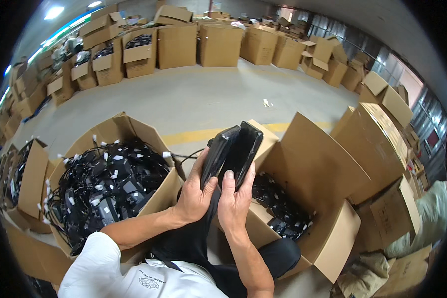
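Observation:
In front of my body, my left hand (196, 197) is closed round a glossy black flat block (220, 151), its thumb along the near end. Beside it, my right hand (234, 202) grips a second black flat block (247, 151), thumb pressed on its face. The two blocks stand tilted upward, side by side and almost touching. Their exact kind is unclear; they may be power adapters. A thin black cable (187, 157) runs between the left block and the open carton (160, 199) on my left. That carton is heaped with black power adapters (109, 179) and white-tipped cables.
On my right, an open carton (313, 154) with raised flaps holds more black adapters (283, 204). Stacked cartons (370, 144) and a pale sack (434, 213) stand farther right. Across the grey floor (208, 94), a row of large cartons (177, 47) lines the far side.

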